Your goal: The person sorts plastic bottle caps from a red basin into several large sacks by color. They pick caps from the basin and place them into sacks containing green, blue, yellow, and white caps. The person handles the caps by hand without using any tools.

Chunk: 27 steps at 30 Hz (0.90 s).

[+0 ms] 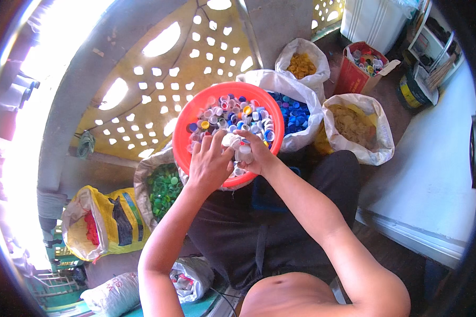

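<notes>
A red plastic basin [181, 130] full of mixed bottle caps [222, 111], mostly white and clear with some blue and yellow, stands before me. Over its near side, my right hand [258, 152] holds several whitish translucent caps [244, 153] against its palm and fingers. My left hand [212, 162] reaches in from the left, its fingertips at a white cap [231, 140] beside those in the right hand. Whether the left fingers grip that cap is hard to tell, as the fingers overlap it.
Around the basin stand open sacks of blue caps [291, 113], green caps [164, 192], orange-yellow caps [301, 66] and pale caps [353, 125]. A yellow sack [121, 222] with red contents lies at left. A red carton [357, 75] of mixed caps stands beyond. A white panel [420, 182] borders the right.
</notes>
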Tool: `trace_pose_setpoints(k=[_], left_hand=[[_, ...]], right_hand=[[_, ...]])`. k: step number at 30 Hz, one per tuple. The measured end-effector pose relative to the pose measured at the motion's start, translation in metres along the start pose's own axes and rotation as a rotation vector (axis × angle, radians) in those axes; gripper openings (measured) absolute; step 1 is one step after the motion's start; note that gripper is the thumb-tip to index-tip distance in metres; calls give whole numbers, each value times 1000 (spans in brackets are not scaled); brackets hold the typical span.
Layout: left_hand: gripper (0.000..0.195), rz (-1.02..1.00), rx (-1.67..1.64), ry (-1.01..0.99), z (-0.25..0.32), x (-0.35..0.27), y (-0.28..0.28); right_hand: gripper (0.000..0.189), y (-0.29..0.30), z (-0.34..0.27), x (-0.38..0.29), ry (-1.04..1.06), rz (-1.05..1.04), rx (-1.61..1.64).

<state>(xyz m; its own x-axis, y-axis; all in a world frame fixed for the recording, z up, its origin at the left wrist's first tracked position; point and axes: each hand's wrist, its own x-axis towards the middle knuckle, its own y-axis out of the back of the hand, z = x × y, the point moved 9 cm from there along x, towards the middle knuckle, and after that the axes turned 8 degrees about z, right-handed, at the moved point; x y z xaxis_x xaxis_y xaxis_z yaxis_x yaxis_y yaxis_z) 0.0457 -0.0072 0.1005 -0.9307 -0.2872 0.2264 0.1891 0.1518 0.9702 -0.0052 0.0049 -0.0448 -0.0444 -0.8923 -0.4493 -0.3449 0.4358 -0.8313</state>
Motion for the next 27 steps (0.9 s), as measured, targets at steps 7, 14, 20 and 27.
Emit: trace_pose_setpoints(k=[7, 14, 20, 27], left_hand=[[35, 100, -128, 96, 4, -19, 34], [34, -181, -463, -9, 107, -51, -74], [28, -751, -248, -40, 168, -74, -245], [32, -460, -692, -142, 189, -47, -166]], right_hand=[[35, 4, -13, 5, 44, 15, 12], [36, 61, -174, -85, 434, 130, -152], [44, 197, -274, -205, 621, 527, -214], [101, 387, -240, -249, 281, 1253, -751]])
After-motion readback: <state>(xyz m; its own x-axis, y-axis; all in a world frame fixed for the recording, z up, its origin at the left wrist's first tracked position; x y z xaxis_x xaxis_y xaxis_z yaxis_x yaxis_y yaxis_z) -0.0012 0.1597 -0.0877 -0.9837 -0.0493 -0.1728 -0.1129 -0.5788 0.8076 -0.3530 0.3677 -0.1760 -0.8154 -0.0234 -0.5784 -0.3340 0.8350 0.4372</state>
